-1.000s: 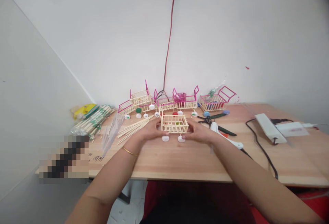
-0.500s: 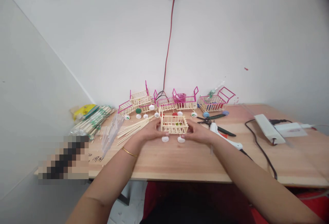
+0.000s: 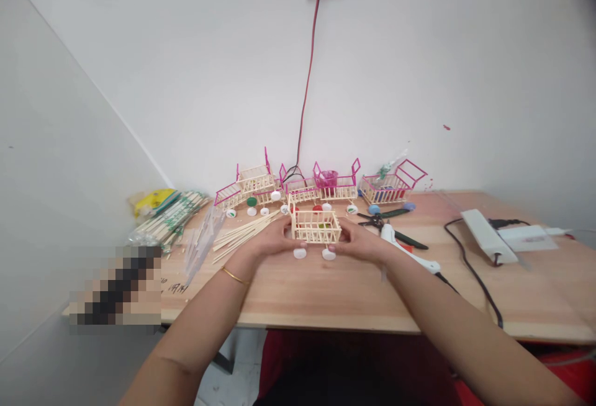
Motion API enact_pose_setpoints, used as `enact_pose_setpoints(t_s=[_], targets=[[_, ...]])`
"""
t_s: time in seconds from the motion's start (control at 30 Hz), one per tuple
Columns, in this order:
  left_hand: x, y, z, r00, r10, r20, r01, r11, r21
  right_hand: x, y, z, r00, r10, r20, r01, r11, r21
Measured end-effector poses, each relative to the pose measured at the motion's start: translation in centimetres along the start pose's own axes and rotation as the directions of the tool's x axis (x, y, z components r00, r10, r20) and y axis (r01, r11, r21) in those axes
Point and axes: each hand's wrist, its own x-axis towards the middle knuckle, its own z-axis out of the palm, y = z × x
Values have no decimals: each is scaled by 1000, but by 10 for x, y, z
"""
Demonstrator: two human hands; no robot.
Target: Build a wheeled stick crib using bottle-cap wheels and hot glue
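A small unpainted stick cart [image 3: 316, 227] with white disc wheels is held at its two ends, near the middle of the table. My left hand [image 3: 275, 236] grips its left end, thumb along the lower edge by a wheel. At the opposite end, my right hand [image 3: 356, 239] grips it the same way, thumb near the other front wheel. Parts of the fingers are hidden behind the cart. Just behind it stand several similar carts with pink-painted rims, one of them holding a pink cup [image 3: 328, 179].
Loose sticks [image 3: 242, 235] and packed skewers [image 3: 179, 213] lie to the left. On the right are black-handled pliers [image 3: 407, 239], a white glue gun [image 3: 405, 251] and a white power strip [image 3: 487, 235] with a black cable. The wooden table [image 3: 326, 300] ends close to my body.
Both hands keep their hold on the cart, which stays practically where it was. The whole view has shifted very slightly.
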Motion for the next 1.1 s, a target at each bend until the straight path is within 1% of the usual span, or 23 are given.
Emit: enact_pose_setpoints(t_s=[0.13, 0.27, 0.37, 0.53, 0.7, 0.87, 1.1], targets=[[0, 2, 0, 1000, 9, -9, -9, 1000, 3, 0, -1, 0, 1000, 6, 8, -6, 1000, 7], [-1, 5, 1, 1000, -17, -14, 17, 1000, -6, -1, -1, 0, 1000, 23, -6, -23, 1000, -11], [0, 2, 0, 999, -32, -6, 32, 999, -12, 0, -2, 0, 1000, 30, -6, -30, 999, -11], [1, -4, -1, 999, 12, 49, -8, 996, -88, -1, -7, 0, 999, 41, 1, -41, 999, 8], [0, -4, -2, 999, 7, 46, -3, 995, -99, -2, -10, 1, 1000, 28, 3, -28, 999, 44], [-2, -7, -3, 1000, 0, 18, 3, 988, -155, -3, -15, 0, 998, 63, -5, -63, 998, -8], [-1, -8, -4, 999, 8, 44, 0, 986, -169, -3, -18, -1, 998, 61, -22, -62, 998, -31]])
